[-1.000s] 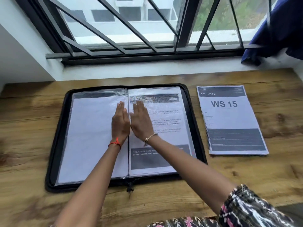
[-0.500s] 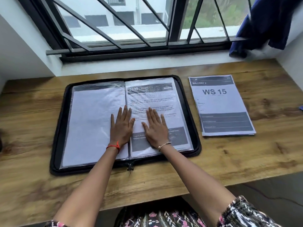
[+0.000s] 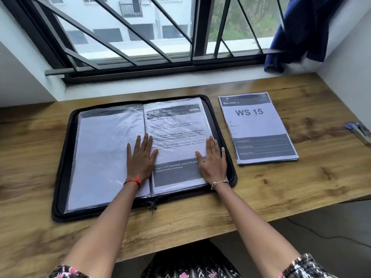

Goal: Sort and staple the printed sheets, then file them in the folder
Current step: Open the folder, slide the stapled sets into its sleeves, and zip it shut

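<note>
Altogether, one folder (image 3: 60, 177) lies open on the wooden table (image 3: 301, 197), with two plastic sleeves facing up. The left sleeve shows a pale page (image 3: 104, 157), the right a printed sheet (image 3: 176, 137) headed 2639.

Two hands are on it, both flat with fingers straight, gripping nothing and well apart from each other. The left hand (image 3: 140, 157) presses beside the centre fold, its thumb reaching onto the right sleeve. The right hand (image 3: 212, 163) presses the outer edge of the right sleeve, its little finger over the folder's black zip rim. One red thread (image 3: 133, 180) circles the left wrist and one thin chain (image 3: 218, 183) the right.

One stack of sheets (image 3: 257, 127), topped by a page marked WS 15, lies just right of the folder, not touching it, with its edges roughly squared. One small blue-and-grey object (image 3: 359, 131) sits at the table's far right edge, too blurred to name. One dark blue cloth (image 3: 305, 31) hangs at the window's right corner.

Wood shows in a wide strip left of the folder, along the near edge in front of it, and between the stack and the blurred object.
</note>
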Demonstrator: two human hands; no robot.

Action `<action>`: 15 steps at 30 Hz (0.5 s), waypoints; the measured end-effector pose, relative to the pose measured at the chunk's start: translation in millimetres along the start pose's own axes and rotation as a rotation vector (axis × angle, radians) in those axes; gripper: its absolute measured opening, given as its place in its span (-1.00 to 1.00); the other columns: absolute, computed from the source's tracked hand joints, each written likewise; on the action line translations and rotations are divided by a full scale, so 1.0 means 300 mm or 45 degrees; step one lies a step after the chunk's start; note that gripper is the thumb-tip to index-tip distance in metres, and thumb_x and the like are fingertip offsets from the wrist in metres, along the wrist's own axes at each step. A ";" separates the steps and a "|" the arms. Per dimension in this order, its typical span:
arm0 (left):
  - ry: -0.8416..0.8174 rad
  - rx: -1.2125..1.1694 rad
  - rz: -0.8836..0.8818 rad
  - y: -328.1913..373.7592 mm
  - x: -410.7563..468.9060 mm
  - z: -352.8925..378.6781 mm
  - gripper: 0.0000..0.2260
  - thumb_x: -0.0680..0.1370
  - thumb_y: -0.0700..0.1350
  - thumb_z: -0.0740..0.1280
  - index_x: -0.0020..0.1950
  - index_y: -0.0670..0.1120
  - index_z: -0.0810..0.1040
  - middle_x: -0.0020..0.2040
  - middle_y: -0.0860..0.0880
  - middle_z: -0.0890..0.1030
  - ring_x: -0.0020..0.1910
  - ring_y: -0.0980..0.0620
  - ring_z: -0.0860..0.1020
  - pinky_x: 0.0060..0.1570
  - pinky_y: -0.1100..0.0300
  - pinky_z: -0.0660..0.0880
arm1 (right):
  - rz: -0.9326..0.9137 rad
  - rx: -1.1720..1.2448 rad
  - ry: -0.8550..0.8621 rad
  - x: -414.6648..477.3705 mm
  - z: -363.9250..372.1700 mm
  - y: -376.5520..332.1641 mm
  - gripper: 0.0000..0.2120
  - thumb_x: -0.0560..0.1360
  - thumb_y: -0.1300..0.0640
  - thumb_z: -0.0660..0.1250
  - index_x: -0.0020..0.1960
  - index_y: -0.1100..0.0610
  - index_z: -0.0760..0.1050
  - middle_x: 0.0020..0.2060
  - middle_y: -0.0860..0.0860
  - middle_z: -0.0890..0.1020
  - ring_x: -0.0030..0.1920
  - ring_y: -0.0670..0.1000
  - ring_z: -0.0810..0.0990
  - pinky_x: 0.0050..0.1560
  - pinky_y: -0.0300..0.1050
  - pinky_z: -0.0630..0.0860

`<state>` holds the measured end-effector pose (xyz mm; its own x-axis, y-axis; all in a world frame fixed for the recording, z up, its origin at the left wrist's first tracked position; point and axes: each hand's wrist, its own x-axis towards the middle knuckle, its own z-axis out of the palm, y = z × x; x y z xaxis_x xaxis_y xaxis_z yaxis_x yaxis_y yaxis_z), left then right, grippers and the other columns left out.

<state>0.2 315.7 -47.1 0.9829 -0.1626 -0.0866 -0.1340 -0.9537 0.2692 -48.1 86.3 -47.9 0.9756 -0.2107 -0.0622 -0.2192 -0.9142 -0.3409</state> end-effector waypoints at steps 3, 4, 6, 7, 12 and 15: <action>0.019 0.018 -0.007 0.007 -0.003 -0.002 -0.50 0.64 0.10 -0.02 0.54 0.01 -0.05 0.55 0.07 -0.06 0.53 0.06 -0.15 0.45 -0.05 -0.26 | 0.059 0.057 0.029 0.003 0.000 -0.006 -0.24 0.49 -0.30 -0.18 0.53 0.15 -0.14 0.53 0.03 -0.06 0.52 -0.05 -0.10 0.46 -0.11 -0.25; 0.021 0.025 -0.007 0.010 -0.005 -0.003 -0.50 0.64 0.09 -0.02 0.54 0.00 -0.06 0.55 0.07 -0.06 0.53 0.06 -0.15 0.45 -0.05 -0.26 | 0.087 0.086 0.060 0.005 -0.004 -0.013 -0.24 0.51 -0.28 -0.09 0.52 0.20 -0.07 0.52 0.07 0.02 0.52 0.00 -0.03 0.47 -0.08 -0.18; 0.023 0.039 -0.007 0.010 -0.007 -0.002 -0.50 0.64 0.11 -0.06 0.54 0.00 -0.07 0.55 0.07 -0.08 0.53 0.06 -0.15 0.44 -0.05 -0.26 | 0.150 0.138 0.170 0.013 -0.022 -0.023 -0.33 0.54 -0.17 0.12 0.45 0.30 0.16 0.44 0.19 0.25 0.46 0.12 0.18 0.45 -0.04 0.04; 0.022 0.047 -0.005 0.009 -0.007 -0.001 -0.50 0.64 0.12 -0.07 0.54 0.00 -0.07 0.55 0.07 -0.08 0.53 0.05 -0.15 0.44 -0.05 -0.26 | 0.180 0.154 0.232 0.020 -0.035 -0.029 -0.41 0.53 -0.10 0.20 0.36 0.32 0.28 0.34 0.22 0.35 0.38 0.17 0.28 0.39 -0.02 0.15; 0.030 0.040 0.009 0.007 -0.007 0.003 -0.34 0.48 0.25 -0.28 0.54 0.01 -0.06 0.55 0.07 -0.07 0.53 0.06 -0.15 0.43 -0.05 -0.27 | 0.253 0.155 0.327 0.060 -0.074 -0.038 -0.65 0.50 0.02 0.31 0.11 0.29 0.48 0.15 0.18 0.46 0.20 0.16 0.36 0.20 -0.03 0.28; 0.046 0.050 0.015 0.002 -0.004 0.009 -0.28 0.42 0.27 -0.35 0.54 0.02 -0.07 0.55 0.07 -0.07 0.53 0.06 -0.15 0.43 -0.05 -0.28 | 0.284 0.174 0.333 0.079 -0.081 -0.042 -0.69 0.47 0.06 0.34 0.07 0.29 0.52 0.14 0.17 0.47 0.21 0.16 0.36 0.21 -0.04 0.27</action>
<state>-1.3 314.7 -49.6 0.9851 -0.1650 -0.0491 -0.1494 -0.9611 0.2324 -22.7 84.4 -22.2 0.8633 -0.4972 0.0871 -0.4046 -0.7848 -0.4696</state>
